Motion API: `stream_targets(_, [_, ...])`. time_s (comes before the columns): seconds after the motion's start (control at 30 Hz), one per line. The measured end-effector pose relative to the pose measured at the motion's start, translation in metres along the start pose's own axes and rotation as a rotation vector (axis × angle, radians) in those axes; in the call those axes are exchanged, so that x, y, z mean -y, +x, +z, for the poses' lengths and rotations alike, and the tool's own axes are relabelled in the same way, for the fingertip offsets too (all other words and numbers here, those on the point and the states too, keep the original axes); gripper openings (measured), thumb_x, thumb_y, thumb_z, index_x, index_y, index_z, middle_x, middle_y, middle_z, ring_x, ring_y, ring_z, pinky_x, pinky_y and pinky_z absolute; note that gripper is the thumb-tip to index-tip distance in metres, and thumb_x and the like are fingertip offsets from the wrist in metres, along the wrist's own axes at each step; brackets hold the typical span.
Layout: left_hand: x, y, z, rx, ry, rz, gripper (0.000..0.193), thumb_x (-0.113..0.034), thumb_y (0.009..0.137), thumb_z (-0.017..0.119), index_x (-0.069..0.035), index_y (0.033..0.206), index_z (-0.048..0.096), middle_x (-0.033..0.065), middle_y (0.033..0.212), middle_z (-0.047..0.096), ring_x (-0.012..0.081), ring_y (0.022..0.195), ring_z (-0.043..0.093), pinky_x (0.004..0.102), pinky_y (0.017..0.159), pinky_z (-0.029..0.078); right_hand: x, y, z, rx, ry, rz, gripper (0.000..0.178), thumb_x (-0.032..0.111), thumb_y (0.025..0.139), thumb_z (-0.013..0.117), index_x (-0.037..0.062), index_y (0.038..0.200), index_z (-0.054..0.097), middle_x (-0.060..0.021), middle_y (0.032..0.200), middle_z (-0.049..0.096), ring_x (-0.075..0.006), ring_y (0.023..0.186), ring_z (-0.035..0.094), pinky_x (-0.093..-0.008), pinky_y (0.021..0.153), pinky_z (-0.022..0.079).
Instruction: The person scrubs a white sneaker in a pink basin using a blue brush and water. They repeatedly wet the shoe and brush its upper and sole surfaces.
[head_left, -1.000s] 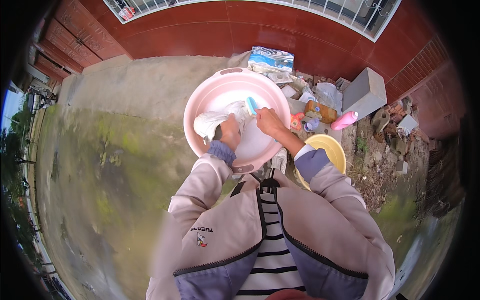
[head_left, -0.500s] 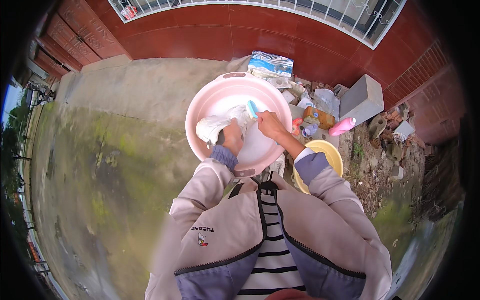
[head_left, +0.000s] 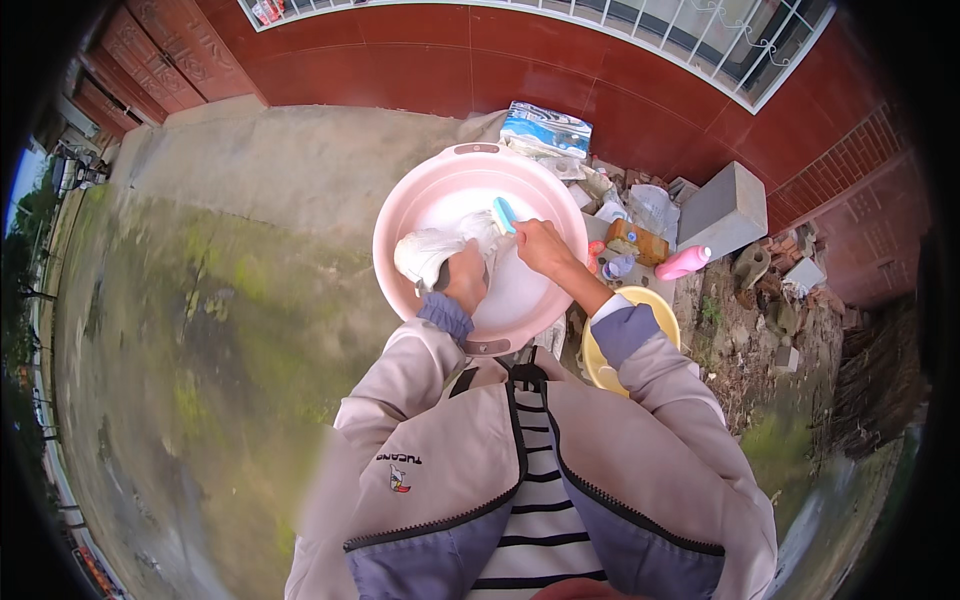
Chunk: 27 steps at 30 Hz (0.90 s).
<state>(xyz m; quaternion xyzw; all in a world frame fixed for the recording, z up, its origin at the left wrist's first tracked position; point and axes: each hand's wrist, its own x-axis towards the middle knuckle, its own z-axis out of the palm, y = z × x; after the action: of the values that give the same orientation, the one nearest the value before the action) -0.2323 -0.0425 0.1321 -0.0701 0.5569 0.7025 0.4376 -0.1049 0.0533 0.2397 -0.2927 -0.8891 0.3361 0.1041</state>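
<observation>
A white fabric item point(head_left: 424, 252), its exact kind hard to make out, lies in soapy water inside a pink basin point(head_left: 398, 290). My left hand point(head_left: 464, 280) grips it from the near side, with the fingers partly hidden by the fabric. In my right hand point(head_left: 543, 248) is a scrub brush point(head_left: 503, 215) with a blue back and pale bristles. The brush sits over the right end of the white fabric, at the middle of the basin.
A yellow basin point(head_left: 658, 302) stands at the right, partly under my right sleeve. Beyond it are a pink bottle point(head_left: 684, 263), a brown box point(head_left: 640, 241), a grey block point(head_left: 722, 208) and rubble. A blue-and-white package point(head_left: 546, 130) lies near the red wall point(head_left: 420, 75).
The brush and both hands stay almost in place, with the brush tilted slightly differently. The whole view has shifted a little.
</observation>
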Motion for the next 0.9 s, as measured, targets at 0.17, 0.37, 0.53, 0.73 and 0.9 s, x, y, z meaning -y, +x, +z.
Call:
stream_targets(0.17, [-0.023,-0.020,0.016,0.067,-0.050,0.024,0.037,-0.011,0.103,0.046,0.011,0.132,0.046,0.0210,0.125,0.059,0.0306,0.107,0.063,0.0406,0.089,0.055,0.002,-0.010,-0.003,-0.130,0.032,-0.030,0.031,0.004,0.089,0.055,0.0022,0.116,0.071,-0.0319,0.084,0.064,-0.0447,0.079,0.067,-0.0481,0.074,0.052])
stream_targets(0.37, [-0.032,-0.041,0.027,-0.054,-0.122,-0.031,0.037,-0.010,0.103,0.046,0.012,0.132,0.045,0.0210,0.124,0.058,0.0314,0.108,0.064,0.0428,0.088,0.056,0.018,-0.037,0.004,-0.045,0.021,-0.051,0.033,0.004,0.090,0.054,0.0007,0.119,0.068,-0.0316,0.079,0.062,-0.0445,0.074,0.066,-0.0478,0.070,0.051])
stream_targets(0.53, [-0.046,-0.044,0.037,-0.042,-0.184,0.004,0.038,-0.010,0.104,0.045,0.012,0.134,0.043,0.0210,0.126,0.057,0.0331,0.108,0.064,0.0456,0.091,0.056,0.010,-0.024,0.003,-0.078,0.004,-0.061,0.033,0.003,0.089,0.054,0.0004,0.119,0.068,-0.0316,0.078,0.062,-0.0449,0.073,0.066,-0.0463,0.067,0.051])
stream_targets(0.73, [-0.038,-0.044,0.034,-0.080,-0.225,-0.012,0.037,-0.015,0.103,0.048,0.011,0.130,0.050,0.0173,0.120,0.062,0.0277,0.101,0.065,0.0396,0.085,0.053,-0.002,-0.021,-0.004,-0.101,0.023,0.062,0.034,0.005,0.089,0.056,0.0023,0.120,0.068,-0.0302,0.081,0.064,-0.0419,0.073,0.067,-0.0450,0.068,0.051])
stream_targets(0.9, [-0.038,-0.045,0.033,-0.041,-0.229,-0.004,0.039,-0.016,0.103,0.047,0.011,0.131,0.049,0.0177,0.121,0.062,0.0276,0.102,0.065,0.0387,0.087,0.053,-0.017,-0.011,-0.010,-0.087,-0.011,0.065,0.032,0.008,0.091,0.055,0.0027,0.121,0.068,-0.0306,0.081,0.063,-0.0414,0.071,0.067,-0.0444,0.068,0.051])
